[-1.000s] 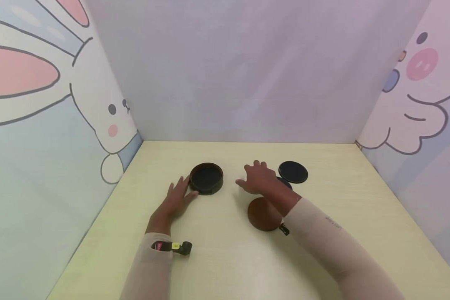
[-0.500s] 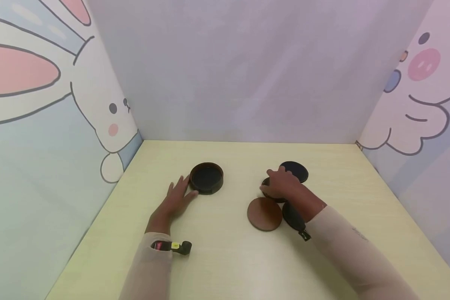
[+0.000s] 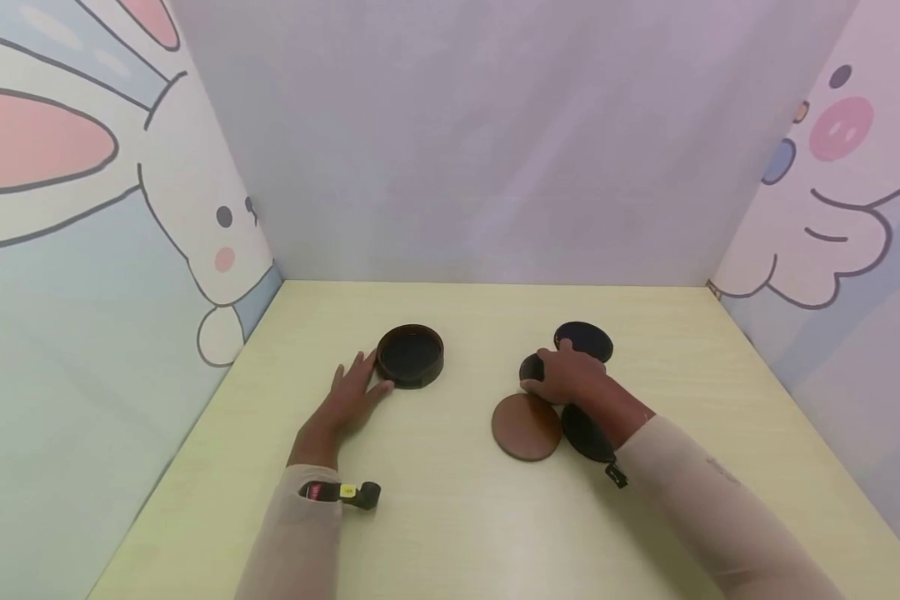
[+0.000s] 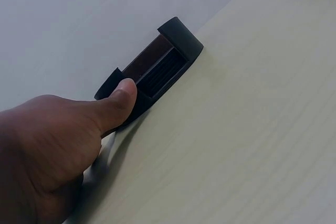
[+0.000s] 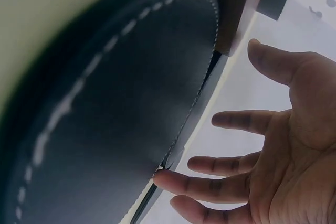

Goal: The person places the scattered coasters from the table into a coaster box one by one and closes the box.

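On the worktop [image 3: 420, 533], the left grip [image 3: 347, 404], loose, touches a holder [image 3: 433, 372]. The right grip [image 3: 570, 375], spread and empty, is over a disc [image 3: 532, 369]; picking seems the step: pinch next.

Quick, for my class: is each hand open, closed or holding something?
Left hand: open, touching the round holder.
Right hand: open, over a black disc.

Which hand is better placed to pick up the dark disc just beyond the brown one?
Probably the right hand: it is over the dark disc, fingers spread. The left hand is at the round holder, farther from that disc.
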A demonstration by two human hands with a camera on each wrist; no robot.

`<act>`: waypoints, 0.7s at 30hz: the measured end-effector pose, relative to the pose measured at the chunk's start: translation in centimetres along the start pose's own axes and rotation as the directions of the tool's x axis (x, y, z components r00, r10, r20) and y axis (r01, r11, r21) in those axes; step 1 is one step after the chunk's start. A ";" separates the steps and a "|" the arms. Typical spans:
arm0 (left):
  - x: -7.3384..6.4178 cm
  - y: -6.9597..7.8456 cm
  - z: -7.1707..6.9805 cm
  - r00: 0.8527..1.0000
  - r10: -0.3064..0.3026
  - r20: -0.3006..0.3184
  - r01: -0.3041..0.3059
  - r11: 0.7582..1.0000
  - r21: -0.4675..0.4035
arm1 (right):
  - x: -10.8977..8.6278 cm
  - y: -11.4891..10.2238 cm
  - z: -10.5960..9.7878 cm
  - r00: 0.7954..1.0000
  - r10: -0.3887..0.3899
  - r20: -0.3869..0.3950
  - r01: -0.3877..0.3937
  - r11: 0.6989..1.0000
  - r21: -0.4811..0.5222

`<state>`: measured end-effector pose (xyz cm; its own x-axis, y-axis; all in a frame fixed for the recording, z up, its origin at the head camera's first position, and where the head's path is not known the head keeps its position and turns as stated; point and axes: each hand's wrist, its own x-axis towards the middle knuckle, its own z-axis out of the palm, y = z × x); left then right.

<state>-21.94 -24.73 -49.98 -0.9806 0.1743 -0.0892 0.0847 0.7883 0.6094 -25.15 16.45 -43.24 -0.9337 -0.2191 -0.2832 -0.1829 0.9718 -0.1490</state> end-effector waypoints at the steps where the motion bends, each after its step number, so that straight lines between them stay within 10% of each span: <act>1: 0.0 0.0 0.0 1.000 -0.005 0.001 0.005 1.000 -0.001 | 0.1 0.0 0.1 1.000 0.001 -0.004 -0.001 1.000 -0.007; 21: 0.0 -0.1 0.2 1.000 0.007 -0.012 -0.007 1.000 0.005 | 0.9 -0.6 0.5 0.997 0.071 -0.009 -0.071 0.997 0.040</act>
<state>-21.92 -24.71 -50.20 -0.9821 0.1728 -0.0755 0.0924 0.7900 0.6061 -25.69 15.66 -43.90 -0.9470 -0.1485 -0.2848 -0.1038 0.9806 -0.1662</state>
